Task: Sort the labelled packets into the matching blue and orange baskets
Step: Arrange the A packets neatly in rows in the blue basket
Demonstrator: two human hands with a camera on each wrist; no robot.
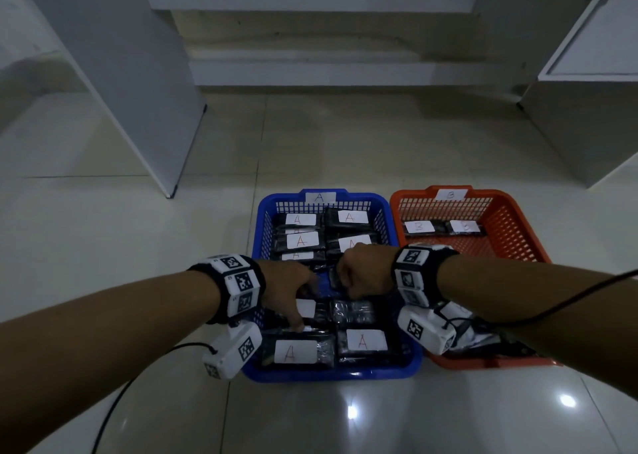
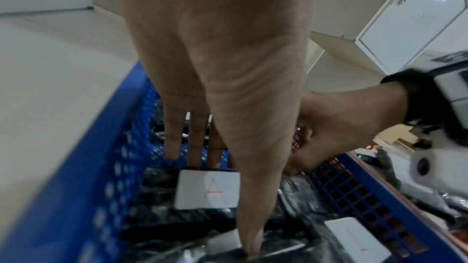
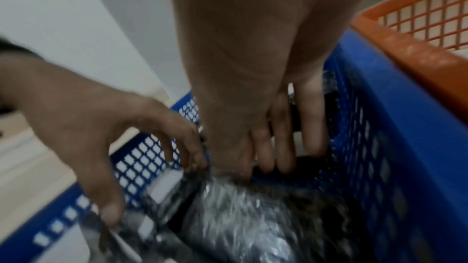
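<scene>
Left hand [image 1: 288, 286]: fingers extended downward, thumb spread. Right hand [image 1: 364, 274]: fingers curled downward, knuckles up. Both forearms reached forward, converging.

Blue basket [image 1: 262, 226] crowded with packets [image 1: 299, 350]

Both bare forearms wear black wristbands [image 1: 419, 263] carrying white marker-printed blocks [image 1: 241, 282], white cameras [image 1: 423, 329] and black cables [image 1: 566, 301].
</scene>
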